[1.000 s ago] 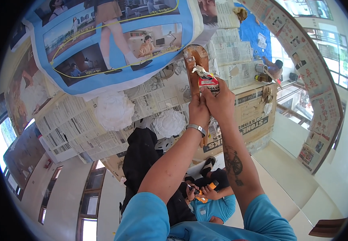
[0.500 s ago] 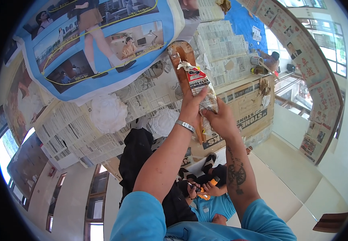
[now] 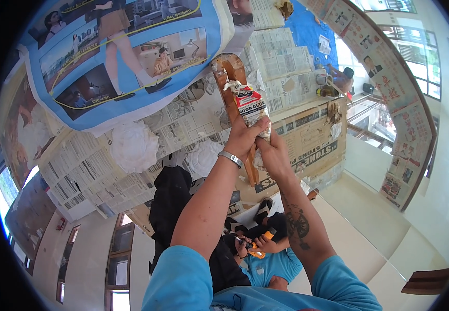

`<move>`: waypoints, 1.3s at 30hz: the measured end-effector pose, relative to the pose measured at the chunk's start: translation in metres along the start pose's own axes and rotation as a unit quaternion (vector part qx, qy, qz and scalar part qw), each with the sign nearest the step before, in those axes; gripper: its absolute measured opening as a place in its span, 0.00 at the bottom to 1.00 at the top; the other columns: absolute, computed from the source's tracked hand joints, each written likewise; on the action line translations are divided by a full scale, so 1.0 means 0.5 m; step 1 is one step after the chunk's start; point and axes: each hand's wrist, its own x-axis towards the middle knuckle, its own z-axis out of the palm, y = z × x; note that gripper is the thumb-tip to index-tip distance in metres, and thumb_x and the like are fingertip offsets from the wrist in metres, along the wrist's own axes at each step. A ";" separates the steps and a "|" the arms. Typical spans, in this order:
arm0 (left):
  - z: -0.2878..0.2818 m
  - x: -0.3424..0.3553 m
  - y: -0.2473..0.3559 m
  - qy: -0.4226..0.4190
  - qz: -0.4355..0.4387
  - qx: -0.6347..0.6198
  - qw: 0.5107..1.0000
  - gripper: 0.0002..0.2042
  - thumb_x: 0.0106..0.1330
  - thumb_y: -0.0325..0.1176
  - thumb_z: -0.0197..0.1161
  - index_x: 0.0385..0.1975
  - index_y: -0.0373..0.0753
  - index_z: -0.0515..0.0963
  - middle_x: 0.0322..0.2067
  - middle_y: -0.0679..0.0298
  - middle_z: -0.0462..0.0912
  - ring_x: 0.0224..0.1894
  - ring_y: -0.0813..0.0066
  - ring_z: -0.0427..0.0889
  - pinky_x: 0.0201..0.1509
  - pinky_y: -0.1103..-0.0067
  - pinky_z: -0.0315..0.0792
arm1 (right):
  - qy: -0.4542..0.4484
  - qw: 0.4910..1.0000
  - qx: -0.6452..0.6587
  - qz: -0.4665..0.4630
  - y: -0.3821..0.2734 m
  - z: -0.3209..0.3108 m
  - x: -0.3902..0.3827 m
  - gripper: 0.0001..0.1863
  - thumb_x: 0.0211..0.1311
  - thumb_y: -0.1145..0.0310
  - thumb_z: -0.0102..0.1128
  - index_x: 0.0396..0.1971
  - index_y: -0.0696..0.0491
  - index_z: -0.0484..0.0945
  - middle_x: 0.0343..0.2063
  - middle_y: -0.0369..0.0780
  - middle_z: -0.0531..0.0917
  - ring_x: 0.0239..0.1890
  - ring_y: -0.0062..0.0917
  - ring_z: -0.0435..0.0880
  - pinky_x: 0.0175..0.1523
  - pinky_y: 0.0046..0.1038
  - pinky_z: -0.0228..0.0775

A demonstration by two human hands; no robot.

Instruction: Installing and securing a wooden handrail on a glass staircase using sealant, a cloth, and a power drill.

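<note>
Both my hands are on a crumpled white and red glue tube (image 3: 254, 107), with whitish residue at its far end. Its middle is wrapped by my left hand (image 3: 242, 136), thumb across the printed side. My right hand (image 3: 274, 154) grips the near end, its fingers close to the left ones. A reddish-brown curved wooden piece (image 3: 229, 66) lies under the tube and shows again below my hands. Whether my fingers also touch that wood, I cannot tell.
Newspaper covers the work surface (image 3: 95, 166), with crumpled white cloth or paper bundles (image 3: 134, 146) on it. A large blue poster (image 3: 95, 122) hangs over the far left. A cardboard box (image 3: 307, 140) is at right. Below, another person (image 3: 266, 267) holds an orange and black tool (image 3: 258, 246).
My right hand has moved up along the tube toward my left hand, covering more of its near end. The whole view has shifted slightly.
</note>
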 end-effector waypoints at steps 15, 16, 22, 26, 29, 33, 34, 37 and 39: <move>-0.013 0.025 0.010 0.034 -0.032 0.055 0.997 0.09 0.67 0.36 0.60 0.41 0.39 0.75 0.34 0.69 0.78 0.36 0.80 0.77 0.44 0.79 0.71 | -0.048 0.985 -0.151 -0.067 0.000 0.008 0.009 0.12 0.66 0.69 0.50 0.45 0.59 0.72 0.31 0.56 0.80 0.39 0.55 0.78 0.42 0.43 0.70; -0.009 0.027 0.012 0.018 -0.033 0.056 0.998 0.09 0.67 0.35 0.60 0.41 0.38 0.75 0.32 0.68 0.79 0.35 0.78 0.78 0.43 0.79 0.72 | -0.033 0.987 -0.139 -0.068 0.002 0.006 0.010 0.11 0.66 0.69 0.50 0.44 0.59 0.72 0.31 0.56 0.80 0.39 0.54 0.78 0.41 0.43 0.70; -0.011 0.025 0.020 0.014 -0.047 0.019 0.999 0.07 0.66 0.34 0.59 0.39 0.38 0.74 0.30 0.64 0.80 0.32 0.73 0.81 0.38 0.78 0.76 | 0.021 0.980 -0.158 -0.118 0.009 0.025 0.019 0.08 0.65 0.69 0.51 0.39 0.58 0.73 0.28 0.54 0.81 0.35 0.53 0.80 0.39 0.44 0.69; -0.011 0.026 0.025 0.020 -0.063 -0.009 0.998 0.11 0.66 0.38 0.61 0.39 0.37 0.74 0.30 0.62 0.80 0.31 0.73 0.81 0.37 0.77 0.77 | -0.001 0.981 -0.184 -0.061 0.007 0.027 0.019 0.10 0.65 0.66 0.52 0.38 0.57 0.73 0.27 0.54 0.81 0.34 0.53 0.80 0.38 0.46 0.69; 0.020 0.024 0.051 0.031 -0.041 0.009 0.999 0.15 0.67 0.44 0.60 0.40 0.37 0.73 0.29 0.62 0.80 0.29 0.73 0.81 0.35 0.78 0.77 | -0.015 0.981 -0.191 -0.030 -0.020 0.008 0.016 0.11 0.64 0.64 0.53 0.38 0.57 0.74 0.28 0.54 0.81 0.34 0.53 0.80 0.38 0.45 0.70; 0.028 0.040 0.035 0.060 -0.042 0.030 0.997 0.18 0.68 0.49 0.59 0.42 0.38 0.73 0.30 0.61 0.80 0.28 0.74 0.80 0.32 0.78 0.77 | -0.044 0.988 -0.145 -0.031 -0.022 -0.027 0.006 0.15 0.64 0.63 0.53 0.44 0.59 0.76 0.34 0.51 0.83 0.40 0.43 0.83 0.45 0.37 0.70; 0.023 0.045 0.029 0.057 -0.030 0.053 0.997 0.19 0.68 0.49 0.58 0.43 0.38 0.73 0.30 0.61 0.80 0.28 0.75 0.80 0.30 0.77 0.76 | -0.047 0.974 -0.220 0.008 -0.053 -0.040 -0.001 0.18 0.63 0.62 0.56 0.45 0.61 0.75 0.33 0.50 0.83 0.39 0.38 0.83 0.45 0.34 0.71; 0.018 0.053 0.022 0.057 -0.024 0.087 0.994 0.18 0.69 0.46 0.57 0.47 0.37 0.71 0.32 0.60 0.79 0.30 0.75 0.79 0.32 0.77 0.76 | -0.006 0.962 -0.273 0.013 -0.070 -0.079 0.006 0.24 0.59 0.58 0.61 0.47 0.63 0.75 0.32 0.49 0.84 0.37 0.36 0.85 0.44 0.33 0.73; 0.009 0.062 0.006 0.062 -0.031 0.098 0.993 0.18 0.70 0.42 0.57 0.50 0.35 0.70 0.32 0.60 0.78 0.33 0.76 0.79 0.35 0.78 0.75 | 0.064 0.985 -0.161 0.002 -0.078 -0.084 0.028 0.30 0.55 0.51 0.64 0.47 0.61 0.75 0.35 0.51 0.84 0.40 0.38 0.85 0.47 0.35 0.74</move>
